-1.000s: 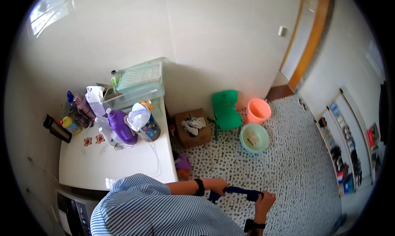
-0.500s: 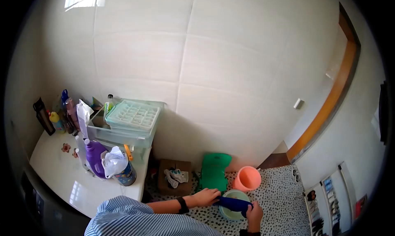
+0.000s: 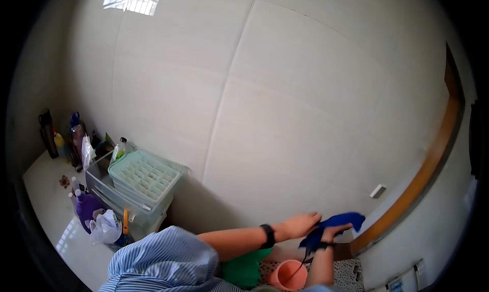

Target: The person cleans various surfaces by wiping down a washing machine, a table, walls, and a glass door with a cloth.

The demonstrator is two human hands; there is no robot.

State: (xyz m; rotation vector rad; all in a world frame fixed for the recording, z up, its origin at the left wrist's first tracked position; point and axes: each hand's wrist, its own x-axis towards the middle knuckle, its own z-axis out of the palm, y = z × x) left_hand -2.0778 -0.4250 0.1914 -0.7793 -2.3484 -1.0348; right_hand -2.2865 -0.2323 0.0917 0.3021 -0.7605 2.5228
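Two bare hands, one blue cloth (image 3: pixel 348 219), all lifted in front of the pale wall (image 3: pixel 305 88), low and to the right. Left hand (image 3: pixel 299 226) reaches across from a striped sleeve (image 3: pixel 163 256), fingers half bent, tips at the cloth's left edge; can't tell if it pinches or just touches. Right hand (image 3: pixel 332 233) comes up from below, has hold of the cloth, a finger stretched along it; how tightly the rest closes is hidden. Cloth's bunched: one end sticks out past the right hand, the other droops below, between the wrists. Both wrists have dark bands.

Thin dark strand hangs under the cloth, running down to the pink bucket (image 3: pixel 286 268) on the spotted floor (image 3: pixel 349 275). Green chair (image 3: pixel 242 269) sits just left of the bucket, partly behind the left forearm.

Off left, well apart from the hands: white bench (image 3: pixel 48 205) with purple bottle (image 3: pixel 87 210), white plastic bag (image 3: pixel 106 226) beside it, pale green box (image 3: pixel 147 177) near the wall.
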